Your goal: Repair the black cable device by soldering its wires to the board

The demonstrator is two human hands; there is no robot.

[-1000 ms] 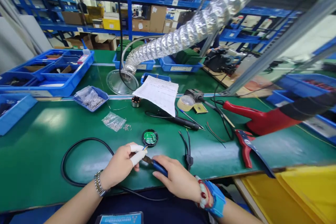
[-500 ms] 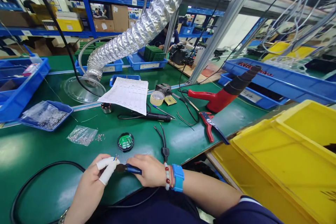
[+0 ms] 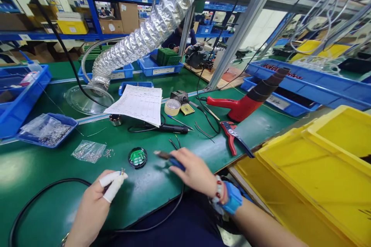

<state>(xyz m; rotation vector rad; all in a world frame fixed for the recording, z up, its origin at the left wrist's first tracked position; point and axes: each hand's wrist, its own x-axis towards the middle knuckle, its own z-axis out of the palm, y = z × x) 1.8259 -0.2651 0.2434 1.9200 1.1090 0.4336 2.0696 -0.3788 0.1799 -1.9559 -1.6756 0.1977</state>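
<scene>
My left hand (image 3: 97, 198), with white finger cots on thumb and forefinger, pinches small coloured wire ends (image 3: 122, 171). A black cable (image 3: 48, 182) loops over the bench from beside this hand. My right hand (image 3: 195, 171) is wrapped round blue-handled pliers (image 3: 176, 163), whose dark jaws point left above the bench and look blurred. Between the hands, slightly farther back, lies a round green circuit board in a black housing (image 3: 137, 157). Small metal pieces (image 3: 108, 153) are scattered beside a clear plastic bag (image 3: 89, 151). Behind my right hand, the ends of another cable (image 3: 174, 142) stick out.
Red-handled wire strippers (image 3: 232, 139) and a red heat gun (image 3: 243, 108) lie at right, near yellow bins (image 3: 307, 170). A paper sheet (image 3: 136, 102) covers part of a black pen-shaped tool (image 3: 174, 128). A foil duct (image 3: 145, 34) hangs over the bench; a person (image 3: 179, 40) sits beyond.
My right hand has moved right and away from the left hand, carrying the pliers off the wire ends. The left hand keeps its pinch, slightly shifted in view.
</scene>
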